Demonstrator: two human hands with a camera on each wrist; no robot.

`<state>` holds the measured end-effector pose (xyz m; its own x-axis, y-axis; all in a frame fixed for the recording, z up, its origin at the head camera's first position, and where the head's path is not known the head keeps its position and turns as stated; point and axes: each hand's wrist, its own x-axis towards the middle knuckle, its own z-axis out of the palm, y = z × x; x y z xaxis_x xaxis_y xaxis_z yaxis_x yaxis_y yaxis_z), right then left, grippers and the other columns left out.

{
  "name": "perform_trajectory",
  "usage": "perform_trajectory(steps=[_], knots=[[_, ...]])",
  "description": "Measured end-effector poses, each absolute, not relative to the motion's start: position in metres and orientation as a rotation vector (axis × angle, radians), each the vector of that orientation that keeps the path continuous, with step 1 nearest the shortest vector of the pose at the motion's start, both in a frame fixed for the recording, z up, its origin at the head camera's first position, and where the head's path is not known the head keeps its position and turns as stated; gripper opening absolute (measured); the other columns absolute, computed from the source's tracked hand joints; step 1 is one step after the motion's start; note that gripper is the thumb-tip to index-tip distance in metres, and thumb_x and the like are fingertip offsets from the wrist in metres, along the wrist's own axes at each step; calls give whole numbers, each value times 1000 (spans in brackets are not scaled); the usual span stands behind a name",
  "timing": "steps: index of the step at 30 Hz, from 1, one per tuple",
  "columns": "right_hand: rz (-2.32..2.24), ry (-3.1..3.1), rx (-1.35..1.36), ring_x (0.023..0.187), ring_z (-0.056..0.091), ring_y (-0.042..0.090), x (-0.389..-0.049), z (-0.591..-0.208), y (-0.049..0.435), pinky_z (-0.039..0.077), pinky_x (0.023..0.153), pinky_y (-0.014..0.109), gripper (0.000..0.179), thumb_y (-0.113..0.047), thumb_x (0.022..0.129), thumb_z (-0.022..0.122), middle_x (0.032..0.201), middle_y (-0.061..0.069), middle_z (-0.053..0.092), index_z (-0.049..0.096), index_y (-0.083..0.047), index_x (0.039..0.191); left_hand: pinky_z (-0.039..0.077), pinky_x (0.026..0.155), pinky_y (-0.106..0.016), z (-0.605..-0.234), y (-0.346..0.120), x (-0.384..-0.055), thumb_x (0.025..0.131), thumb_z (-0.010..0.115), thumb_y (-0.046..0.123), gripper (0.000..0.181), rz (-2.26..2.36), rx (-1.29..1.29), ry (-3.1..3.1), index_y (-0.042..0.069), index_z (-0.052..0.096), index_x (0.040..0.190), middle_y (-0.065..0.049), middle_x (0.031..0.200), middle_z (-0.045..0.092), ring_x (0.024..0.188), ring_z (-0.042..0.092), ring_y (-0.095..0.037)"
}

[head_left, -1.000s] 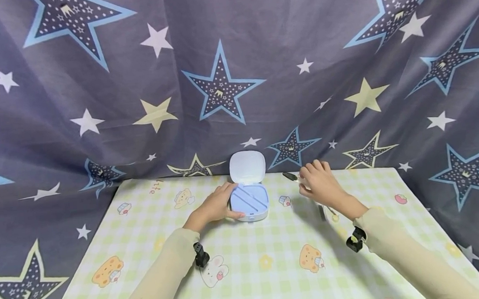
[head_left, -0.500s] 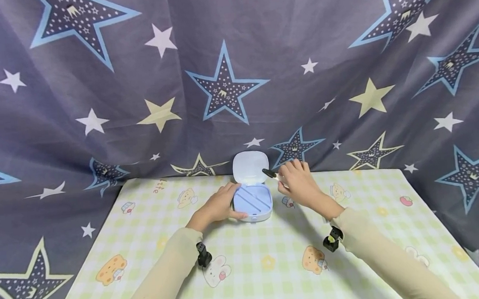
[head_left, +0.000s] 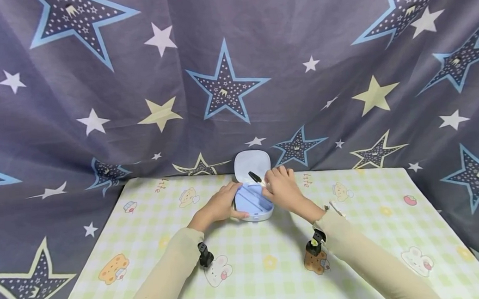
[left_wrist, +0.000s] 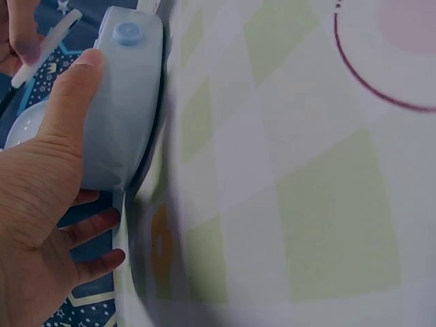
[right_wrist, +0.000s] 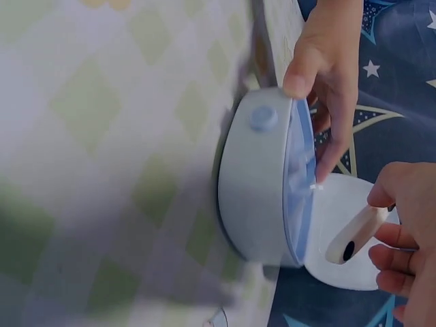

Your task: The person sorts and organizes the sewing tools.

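A small pale-blue box (head_left: 256,217) stands at the table's back edge, its white lid (head_left: 246,162) tipped back. Blue dividers split its inside. My left hand (head_left: 218,205) holds the box at its left side, thumb (left_wrist: 68,95) on the front rim and fingers toward the back. Above the box's back right part, my right hand (head_left: 285,189) pinches a slim tool (head_left: 255,176) with a white handle and a black end. In the right wrist view, the handle (right_wrist: 357,235) has a dark oval near its tip and overlaps the lid. The tool's exact kind does not show.
Small thin items (head_left: 336,209) lie on the table right of the box, partly behind the right sleeve. A checked cloth (head_left: 269,281) with cartoon prints covers the table. A dark star-patterned curtain (head_left: 205,142) hangs right behind the back edge.
My right hand has moved left with the tool, from the table right of the box to above the box's back right part. The left hand keeps its hold on the box.
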<state>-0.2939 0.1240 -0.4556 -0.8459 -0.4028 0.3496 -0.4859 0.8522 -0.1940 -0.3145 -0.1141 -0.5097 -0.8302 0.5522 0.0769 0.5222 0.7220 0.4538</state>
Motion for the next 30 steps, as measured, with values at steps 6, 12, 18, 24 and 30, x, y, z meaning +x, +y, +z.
perform_trajectory(steps=[6,12,18,24,30], knots=[[444,-2803,639,89,42,26,-293,-458,111,33,88,46,18,-24,88,68,87,7,57,58,-9,91,43,116,-48,-511,-113,-315,77,85,54,106,706,886,2869,4,35,156,-13,148,48,132,51,-35],[460,-2853,612,85,41,25,-291,-461,102,32,88,46,20,-25,89,69,86,6,58,58,-8,91,44,114,-48,-511,-113,-315,77,86,53,107,715,869,2857,4,34,157,-13,148,48,131,51,-34],[484,-2889,591,85,41,25,-294,-466,97,34,86,45,18,-24,88,69,82,4,55,58,-9,89,45,113,-47,-511,-115,-314,76,87,51,106,730,876,2859,1,36,155,-14,146,49,128,52,-33],[533,-2923,553,83,40,24,-295,-471,91,32,84,42,18,-24,88,69,81,4,56,60,-8,90,45,114,-47,-511,-114,-312,75,88,51,105,730,890,2866,-1,39,152,-14,145,50,127,52,-34],[557,-2909,558,80,38,23,-295,-474,87,32,82,42,16,-21,86,69,81,4,56,59,-8,87,47,111,-45,-512,-114,-313,74,89,51,99,747,894,2873,4,43,149,-10,140,52,122,54,-30]])
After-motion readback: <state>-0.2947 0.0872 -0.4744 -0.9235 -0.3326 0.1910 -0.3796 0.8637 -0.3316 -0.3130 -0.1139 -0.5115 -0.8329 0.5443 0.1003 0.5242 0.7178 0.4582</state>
